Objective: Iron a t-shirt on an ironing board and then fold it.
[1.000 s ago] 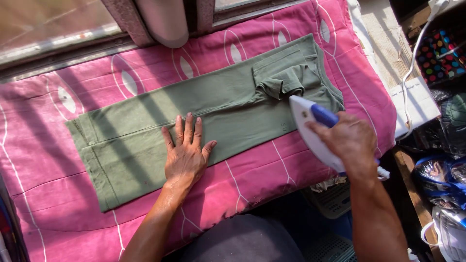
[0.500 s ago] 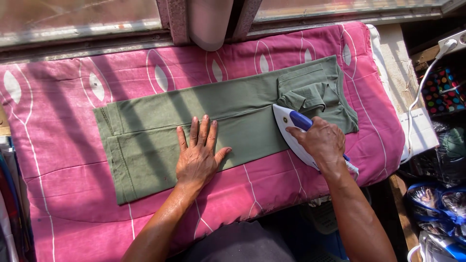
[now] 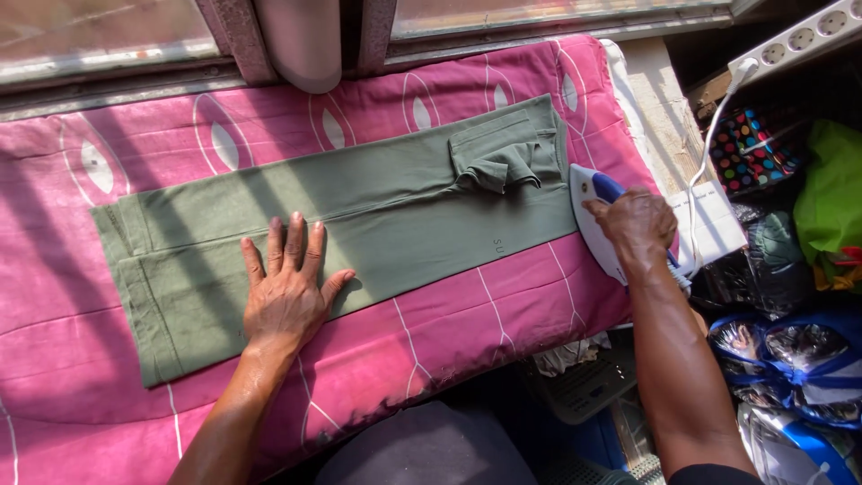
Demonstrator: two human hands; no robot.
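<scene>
In the head view, the left hand (image 3: 287, 292) lies flat and open, fingers spread, pressing on the lower half of the olive-green trousers (image 3: 359, 216), which are laid folded lengthwise across the pink patterned ironing cover (image 3: 467, 332); the trouser hems lie to the left of this hand, the waist well to its right. The right hand (image 3: 639, 224) is clenched around the blue handle of the white iron (image 3: 594, 211). A second ago the iron sat over the waist end, beside the rumpled pocket flap (image 3: 498, 166); now it stands just off the cloth's right edge, tip touching the waistband, while the left palm has kept its place on the leg. I judge that a pass over the waist end has ended. The white cord (image 3: 709, 153) runs up from behind the right hand to a power strip (image 3: 799, 40).
</scene>
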